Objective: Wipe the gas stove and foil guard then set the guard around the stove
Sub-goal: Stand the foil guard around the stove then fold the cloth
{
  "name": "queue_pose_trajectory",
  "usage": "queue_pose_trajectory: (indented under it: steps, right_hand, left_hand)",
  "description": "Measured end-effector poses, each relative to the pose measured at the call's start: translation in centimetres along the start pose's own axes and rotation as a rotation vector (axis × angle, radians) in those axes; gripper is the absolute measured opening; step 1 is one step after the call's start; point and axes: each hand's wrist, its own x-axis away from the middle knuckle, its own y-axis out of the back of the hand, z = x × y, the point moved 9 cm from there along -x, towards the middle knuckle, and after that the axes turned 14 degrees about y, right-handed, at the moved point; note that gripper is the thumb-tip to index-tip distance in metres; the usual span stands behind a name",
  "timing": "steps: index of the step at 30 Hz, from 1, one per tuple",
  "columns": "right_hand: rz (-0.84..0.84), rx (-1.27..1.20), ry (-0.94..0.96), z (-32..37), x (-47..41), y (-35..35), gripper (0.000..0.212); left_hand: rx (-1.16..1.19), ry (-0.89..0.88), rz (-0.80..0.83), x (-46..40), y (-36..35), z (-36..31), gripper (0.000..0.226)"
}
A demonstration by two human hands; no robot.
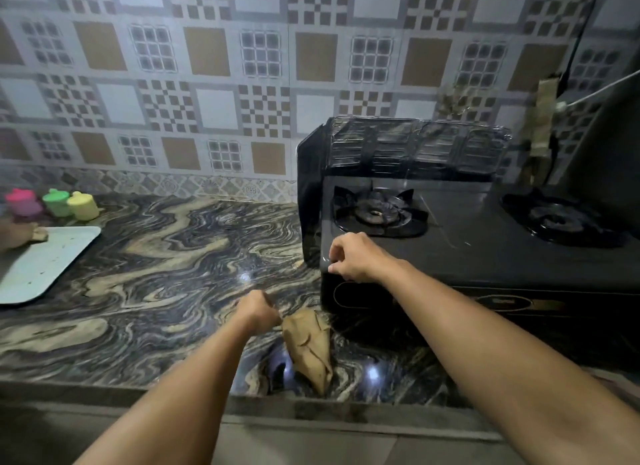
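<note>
The black gas stove (485,250) is set on the right of the marbled counter (156,256), and the foil guard (398,149) is stood along its far and left sides. The stove's near-left corner is gripped by the right hand (356,256), fingers curled over the edge. A brown cloth (308,347) is held on the counter by the curled left hand (258,308), just near-left of the stove.

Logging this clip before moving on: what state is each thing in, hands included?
Foil guard: upright, along the stove's back and left side.
Gas stove: on the counter, both burners unlit.
Left hand: grips the brown cloth.
Brown cloth: crumpled, lying on the counter.
Right hand: fingers curled, touching the stove's front-left corner.
Tray: flat on the counter, with crumbs.
Three cups: upright, lids on.
</note>
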Motion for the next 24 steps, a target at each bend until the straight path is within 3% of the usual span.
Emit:
queue_pose_trajectory:
  steps: [4,7,11,13,17,21,24]
  right_hand:
    - [0.081,0.059,0.061,2.4,1.2,-3.9,0.013]
    - [0.205,0.060,0.016,2.3,2.5,-7.8,0.017]
    - [0.395,0.067,-0.023,1.0,4.2,-12.7,0.047]
    - [0.438,0.017,-0.033,0.7,4.9,-14.0,0.051]
    - [0.423,0.008,-0.027,0.4,5.0,-14.4,0.035]
    - [0.335,0.020,-0.052,0.0,4.1,-13.1,0.023]
    - [0.306,0.038,-0.046,-0.1,3.4,-12.2,0.017]
  left_hand:
    - [0.133,0.052,0.076,0.2,-2.6,1.4,0.013]
    - [0.163,0.095,0.112,-0.8,-4.2,2.4,0.028]
    - [0.170,0.092,0.094,-1.3,-5.0,2.3,0.048]
    - [0.156,0.089,0.083,-1.8,-5.4,2.2,0.052]
    - [0.137,0.107,0.063,-2.5,-5.4,2.2,0.036]
    - [0.179,0.132,0.083,-3.5,-5.5,2.5,0.042]
    - [0.138,0.114,0.112,-3.7,-5.8,2.1,0.031]
